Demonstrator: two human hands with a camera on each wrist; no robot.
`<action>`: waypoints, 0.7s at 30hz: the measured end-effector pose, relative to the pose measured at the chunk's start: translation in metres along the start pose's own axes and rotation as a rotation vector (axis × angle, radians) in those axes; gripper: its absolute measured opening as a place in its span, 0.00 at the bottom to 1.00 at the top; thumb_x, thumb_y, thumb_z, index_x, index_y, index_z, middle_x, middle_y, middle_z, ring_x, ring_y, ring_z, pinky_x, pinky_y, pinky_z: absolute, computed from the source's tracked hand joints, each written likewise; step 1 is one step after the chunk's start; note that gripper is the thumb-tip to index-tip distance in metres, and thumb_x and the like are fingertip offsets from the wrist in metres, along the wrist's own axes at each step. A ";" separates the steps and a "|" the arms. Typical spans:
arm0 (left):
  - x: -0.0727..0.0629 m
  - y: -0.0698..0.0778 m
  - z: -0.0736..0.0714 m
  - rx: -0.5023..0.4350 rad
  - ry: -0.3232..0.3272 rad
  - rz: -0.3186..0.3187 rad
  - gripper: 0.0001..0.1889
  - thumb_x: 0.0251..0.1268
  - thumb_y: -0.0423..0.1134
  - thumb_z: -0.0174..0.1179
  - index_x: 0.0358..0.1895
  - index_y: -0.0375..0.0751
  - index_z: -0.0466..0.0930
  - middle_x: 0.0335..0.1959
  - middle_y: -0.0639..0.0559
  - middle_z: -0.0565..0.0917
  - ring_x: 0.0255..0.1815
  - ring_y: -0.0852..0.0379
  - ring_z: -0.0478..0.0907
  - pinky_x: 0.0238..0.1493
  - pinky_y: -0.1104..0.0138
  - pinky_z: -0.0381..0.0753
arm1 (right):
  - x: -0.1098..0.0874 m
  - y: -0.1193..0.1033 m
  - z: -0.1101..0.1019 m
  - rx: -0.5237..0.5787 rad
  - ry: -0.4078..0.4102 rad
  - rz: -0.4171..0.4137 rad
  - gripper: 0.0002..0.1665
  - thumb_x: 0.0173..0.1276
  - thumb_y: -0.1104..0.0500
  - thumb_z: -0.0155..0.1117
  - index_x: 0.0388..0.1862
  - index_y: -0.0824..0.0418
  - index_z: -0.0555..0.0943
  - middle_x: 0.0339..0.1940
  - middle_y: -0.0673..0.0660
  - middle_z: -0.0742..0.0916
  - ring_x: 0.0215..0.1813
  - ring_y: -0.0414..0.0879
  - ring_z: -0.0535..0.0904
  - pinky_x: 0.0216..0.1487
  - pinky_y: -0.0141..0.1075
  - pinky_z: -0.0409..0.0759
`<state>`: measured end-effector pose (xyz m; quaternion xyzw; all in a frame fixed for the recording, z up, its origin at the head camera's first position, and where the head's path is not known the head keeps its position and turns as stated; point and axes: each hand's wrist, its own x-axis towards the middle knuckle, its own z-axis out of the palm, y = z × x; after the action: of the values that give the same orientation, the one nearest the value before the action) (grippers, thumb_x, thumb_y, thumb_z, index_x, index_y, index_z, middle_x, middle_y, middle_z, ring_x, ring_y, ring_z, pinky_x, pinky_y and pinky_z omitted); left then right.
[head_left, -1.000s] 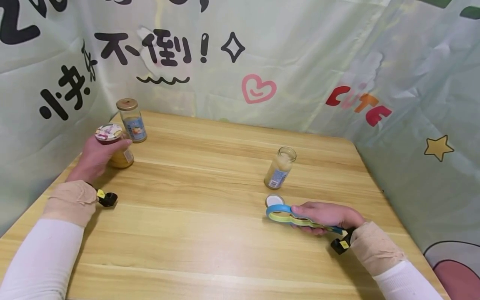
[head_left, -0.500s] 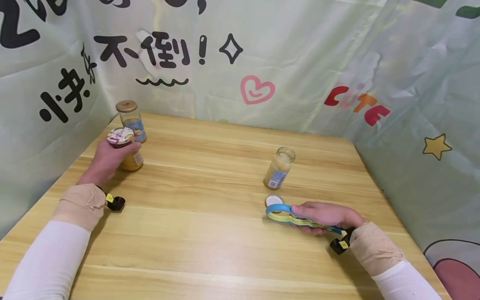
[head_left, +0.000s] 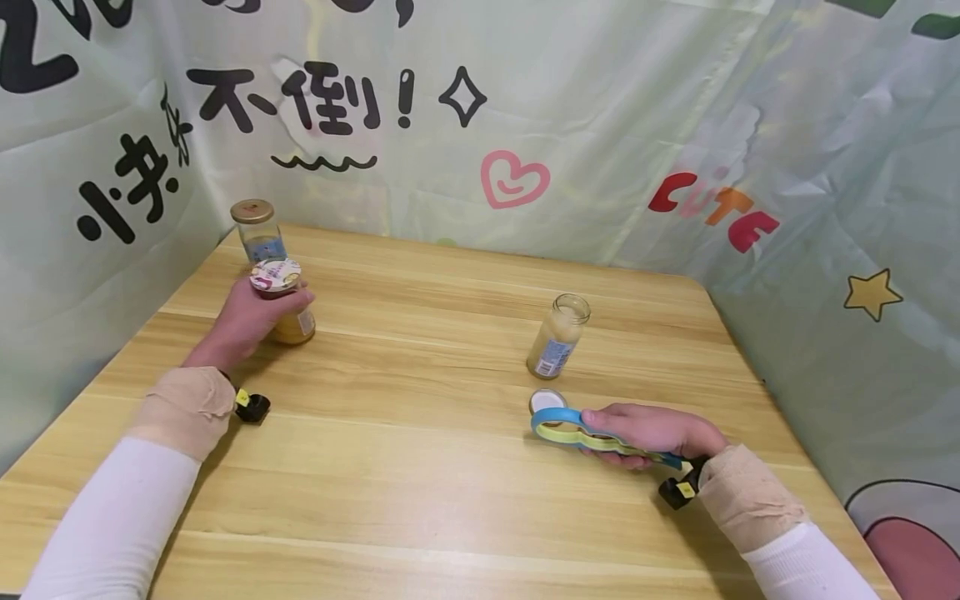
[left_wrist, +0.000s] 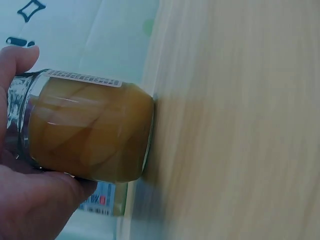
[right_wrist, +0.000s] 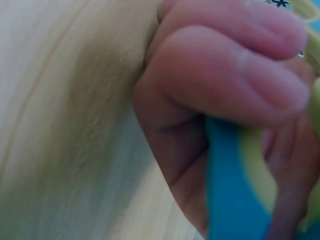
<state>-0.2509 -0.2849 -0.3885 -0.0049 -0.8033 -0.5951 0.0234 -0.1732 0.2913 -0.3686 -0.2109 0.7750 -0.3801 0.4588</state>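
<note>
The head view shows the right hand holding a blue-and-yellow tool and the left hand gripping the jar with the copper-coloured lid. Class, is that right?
One detail is wrong: the left hand grips the patterned-lid jar. The head view shows the copper-lidded jar standing behind it. The right hand does hold the blue-and-yellow tool.

A small screened-off work nook, shown by printed fabric (head_left: 592, 108) lining three sides of a wood-grain table (head_left: 420, 467).
</note>
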 end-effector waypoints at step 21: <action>0.007 0.017 0.058 0.004 -0.150 -0.006 0.38 0.70 0.54 0.67 0.75 0.38 0.67 0.72 0.41 0.74 0.64 0.63 0.74 0.64 0.74 0.74 | 0.000 0.003 -0.001 0.022 -0.013 -0.027 0.34 0.88 0.42 0.31 0.53 0.67 0.77 0.24 0.49 0.75 0.18 0.38 0.62 0.20 0.28 0.66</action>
<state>-0.2596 -0.2247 -0.3888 -0.0470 -0.8039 -0.5917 -0.0385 -0.1736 0.2937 -0.3709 -0.2185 0.7649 -0.3933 0.4609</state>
